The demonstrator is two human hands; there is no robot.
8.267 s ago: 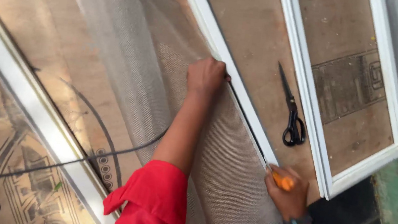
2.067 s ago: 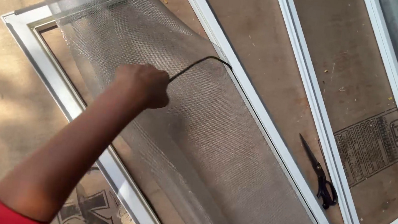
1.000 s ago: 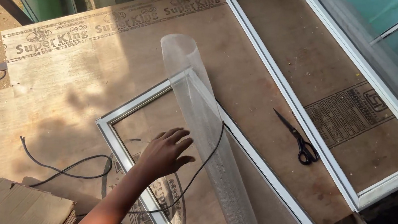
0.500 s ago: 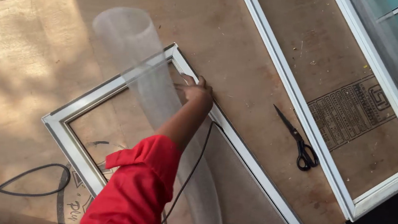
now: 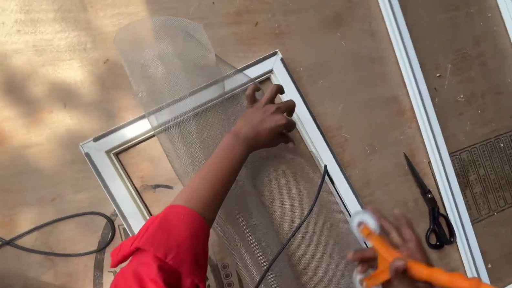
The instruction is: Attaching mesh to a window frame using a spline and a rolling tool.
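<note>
Fixing grey mesh sheet (image 5: 263,190) into white aluminium frame (image 5: 111,165), apparently at the cord-seating step. Left hand (image 5: 265,122) spread flat, pressing mesh at the frame's top corner beside the black rubber cord (image 5: 288,239). Right hand (image 5: 405,279) closed round orange double-wheeled roller tool (image 5: 413,267). Next likely: wheel onto cord along the groove. Counted: two frames, one black scissors (image 5: 433,208), one roller.

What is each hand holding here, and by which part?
The right hand holds an orange roller tool near its wheeled end, fingers wrapped around the handle. The left hand grips nothing; it presses flat on the mesh near the white frame's corner.
</note>
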